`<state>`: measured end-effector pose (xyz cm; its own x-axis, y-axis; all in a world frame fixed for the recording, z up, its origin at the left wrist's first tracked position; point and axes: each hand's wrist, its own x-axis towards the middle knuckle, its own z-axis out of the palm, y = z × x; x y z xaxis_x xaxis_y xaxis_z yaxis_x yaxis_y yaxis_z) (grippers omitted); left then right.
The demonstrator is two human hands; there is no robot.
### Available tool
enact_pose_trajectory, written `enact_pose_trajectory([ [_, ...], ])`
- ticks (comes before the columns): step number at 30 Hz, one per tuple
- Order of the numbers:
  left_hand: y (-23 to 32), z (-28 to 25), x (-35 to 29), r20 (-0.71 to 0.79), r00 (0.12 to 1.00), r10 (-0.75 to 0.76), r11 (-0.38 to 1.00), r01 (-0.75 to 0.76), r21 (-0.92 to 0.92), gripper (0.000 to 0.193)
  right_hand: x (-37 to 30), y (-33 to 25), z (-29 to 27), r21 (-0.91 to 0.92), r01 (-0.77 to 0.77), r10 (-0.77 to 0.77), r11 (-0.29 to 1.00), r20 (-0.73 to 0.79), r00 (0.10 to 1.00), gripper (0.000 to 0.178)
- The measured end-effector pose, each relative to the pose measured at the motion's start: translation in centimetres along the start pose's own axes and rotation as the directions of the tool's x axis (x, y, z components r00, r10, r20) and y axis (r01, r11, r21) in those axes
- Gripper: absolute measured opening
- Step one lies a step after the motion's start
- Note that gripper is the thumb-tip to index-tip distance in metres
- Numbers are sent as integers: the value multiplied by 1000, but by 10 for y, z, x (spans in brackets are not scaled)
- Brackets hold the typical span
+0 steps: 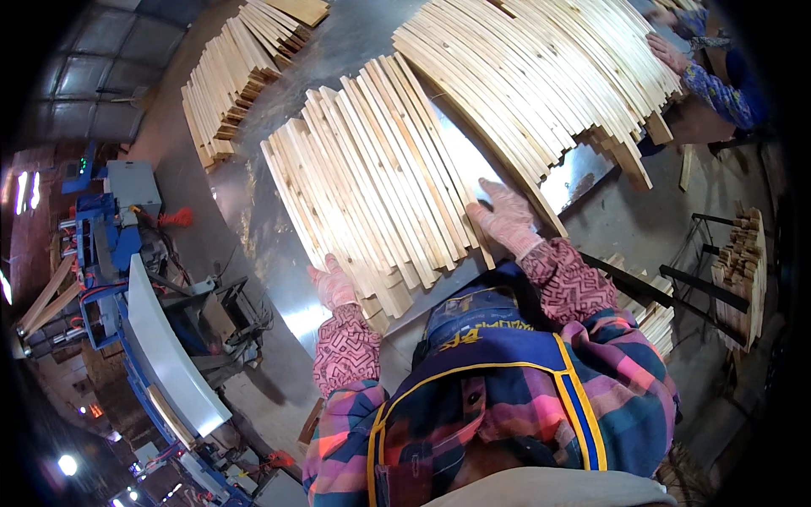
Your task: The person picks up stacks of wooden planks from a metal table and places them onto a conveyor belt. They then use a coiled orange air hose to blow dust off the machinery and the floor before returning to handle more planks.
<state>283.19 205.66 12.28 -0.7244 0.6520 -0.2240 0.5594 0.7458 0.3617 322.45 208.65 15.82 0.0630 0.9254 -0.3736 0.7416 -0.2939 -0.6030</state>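
Observation:
A row of pale wooden strips lies side by side on a shiny metal table, their near ends uneven. My left hand, in a pinkish knit glove, rests at the near left side of this row, fingers stretched along the outermost strip. At the opposite side is my right hand, gloved alike, with thumb and fingers apart. Its fingertips are close to the rightmost strip; whether they touch it I cannot tell. Neither hand grips anything. Patterned sleeve covers sit over both forearms.
A larger row of wooden strips lies to the right, where another person's hand touches its far side. More strips are stacked at the far left. Blue machinery stands left; a black metal rack with wood stands right.

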Motion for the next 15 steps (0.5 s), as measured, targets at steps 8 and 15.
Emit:
enact_pose_trajectory([
  [8,11,-3,-10,-15,1000,-6,999,6,42,84,11,100,-51,379,-237,356,895,-284,890,84],
  [15,-8,8,0,-33,999,-18,999,17,-37,83,0,64,-19,372,-172,179,912,17,984,70],
])
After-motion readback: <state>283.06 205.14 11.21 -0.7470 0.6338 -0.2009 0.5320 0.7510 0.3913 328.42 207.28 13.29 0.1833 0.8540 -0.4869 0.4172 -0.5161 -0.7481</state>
